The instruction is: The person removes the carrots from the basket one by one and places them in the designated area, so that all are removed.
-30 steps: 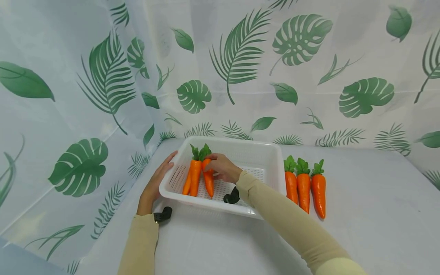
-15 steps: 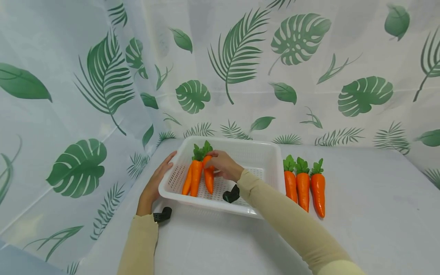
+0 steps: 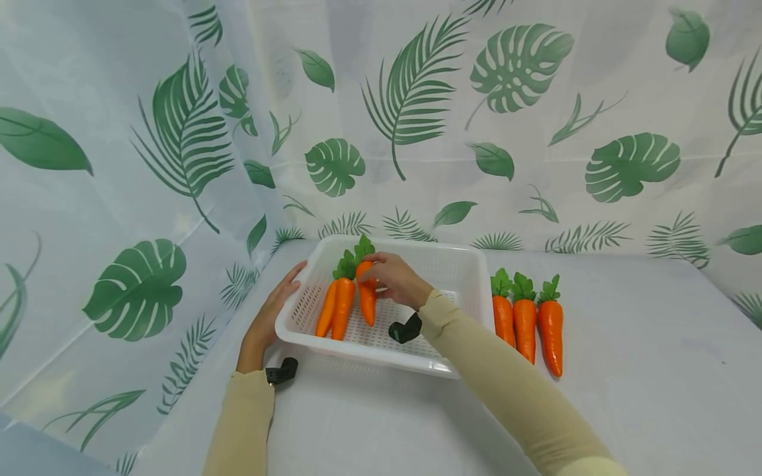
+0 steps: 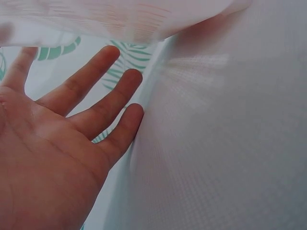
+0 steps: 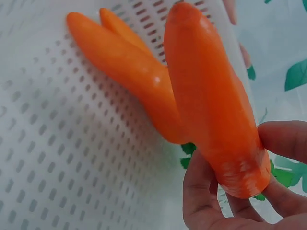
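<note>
In the head view my right hand (image 3: pixel 397 277) pinches a carrot (image 3: pixel 368 304) near its leafy top, over the inside of a white plastic basket (image 3: pixel 363 352). The right wrist view shows thumb and fingers around the thick end of this carrot (image 5: pixel 211 91), its tip pointing away. Two more carrots, one fuller (image 3: pixel 342 307) and one partly covered (image 3: pixel 325 314), lean side by side in the basket's left part. My left hand (image 3: pixel 270 320) rests against the basket's left outer side. Its fingers are spread and fairly straight in the left wrist view, beside the pale basket wall (image 4: pixel 225 143).
Right of the basket, three carrots (image 3: pixel 525 330) lie in a row on the white table, leaves toward the back. A black wrist camera (image 3: pixel 405 329) sits at each wrist. Leaf-patterned curtains (image 3: pixel 417 165) stand behind and to the left.
My right hand has moved back and slightly right, taking the pinched carrot away from the other two. Those two have tilted a little to the right. The left hand has stayed put.
</note>
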The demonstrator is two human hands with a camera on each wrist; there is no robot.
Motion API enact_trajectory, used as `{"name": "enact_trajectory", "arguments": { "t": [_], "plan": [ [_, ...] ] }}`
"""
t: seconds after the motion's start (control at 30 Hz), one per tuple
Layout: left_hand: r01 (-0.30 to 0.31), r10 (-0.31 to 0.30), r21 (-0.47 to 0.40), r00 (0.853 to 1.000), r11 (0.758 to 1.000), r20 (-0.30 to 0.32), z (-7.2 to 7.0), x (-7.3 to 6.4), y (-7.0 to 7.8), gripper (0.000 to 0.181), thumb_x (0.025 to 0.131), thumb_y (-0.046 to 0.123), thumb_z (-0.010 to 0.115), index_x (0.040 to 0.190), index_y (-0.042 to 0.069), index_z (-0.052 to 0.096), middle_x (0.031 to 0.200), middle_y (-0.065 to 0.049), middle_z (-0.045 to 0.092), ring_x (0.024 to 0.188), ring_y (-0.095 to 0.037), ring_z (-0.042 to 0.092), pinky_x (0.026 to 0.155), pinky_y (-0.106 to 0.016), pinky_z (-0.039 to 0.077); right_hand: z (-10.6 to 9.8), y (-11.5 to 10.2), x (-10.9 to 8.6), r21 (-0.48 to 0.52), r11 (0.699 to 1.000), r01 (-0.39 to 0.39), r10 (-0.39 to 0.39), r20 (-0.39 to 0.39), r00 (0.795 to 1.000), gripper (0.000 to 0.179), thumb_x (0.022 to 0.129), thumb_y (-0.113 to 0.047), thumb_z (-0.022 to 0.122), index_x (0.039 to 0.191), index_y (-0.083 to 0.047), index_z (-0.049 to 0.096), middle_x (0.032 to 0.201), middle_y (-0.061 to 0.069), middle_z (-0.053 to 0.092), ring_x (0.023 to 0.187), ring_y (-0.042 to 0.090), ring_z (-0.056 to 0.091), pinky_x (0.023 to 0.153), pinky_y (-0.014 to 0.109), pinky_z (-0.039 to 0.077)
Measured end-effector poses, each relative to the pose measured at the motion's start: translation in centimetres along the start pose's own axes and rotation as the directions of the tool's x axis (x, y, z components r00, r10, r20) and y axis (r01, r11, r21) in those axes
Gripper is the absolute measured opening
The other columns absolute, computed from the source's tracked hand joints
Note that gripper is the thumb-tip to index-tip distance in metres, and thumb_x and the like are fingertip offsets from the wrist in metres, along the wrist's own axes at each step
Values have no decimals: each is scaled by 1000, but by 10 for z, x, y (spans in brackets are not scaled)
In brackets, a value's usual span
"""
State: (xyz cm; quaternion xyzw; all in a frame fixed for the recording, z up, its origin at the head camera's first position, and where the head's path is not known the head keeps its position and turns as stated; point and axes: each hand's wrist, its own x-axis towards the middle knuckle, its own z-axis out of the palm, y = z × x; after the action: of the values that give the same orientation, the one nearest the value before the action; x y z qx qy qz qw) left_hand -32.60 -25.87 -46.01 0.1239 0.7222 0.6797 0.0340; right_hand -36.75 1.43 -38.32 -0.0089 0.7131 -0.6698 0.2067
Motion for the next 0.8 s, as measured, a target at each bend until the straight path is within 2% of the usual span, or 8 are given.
{"name": "enact_trajectory", "arguments": {
  "t": [0.4,0.67,0.8],
  "plan": [
    [20,-20,-7,1000,1000,-17,-1,2,-1,57,117,37,37,173,29,25,174,-5,28,148,-35,38,121,-59,33,-4,-6,-9,-15,1000,16,-16,9,1000,58,96,-3,71,152,-6,56,140,17,62,116,37,62,105,51,53],
    [20,-20,-12,1000,1000,0,-2,2,-2,58,117,38,36,173,28,24,174,-7,28,148,-37,38,120,-59,34,-16,-10,-19,-4,999,42,-42,11,999,57,99,-3,68,154,-6,53,142,18,60,121,39,61,106,51,53],
    [23,-23,-1,1000,1000,1,-3,2,-1,58,117,39,35,173,28,23,175,-6,27,146,-36,39,119,-52,39,-21,-12,-23,26,998,52,-52,3,999,56,100,-4,68,154,-6,53,141,19,61,119,40,62,106,52,54]
  ]
}}
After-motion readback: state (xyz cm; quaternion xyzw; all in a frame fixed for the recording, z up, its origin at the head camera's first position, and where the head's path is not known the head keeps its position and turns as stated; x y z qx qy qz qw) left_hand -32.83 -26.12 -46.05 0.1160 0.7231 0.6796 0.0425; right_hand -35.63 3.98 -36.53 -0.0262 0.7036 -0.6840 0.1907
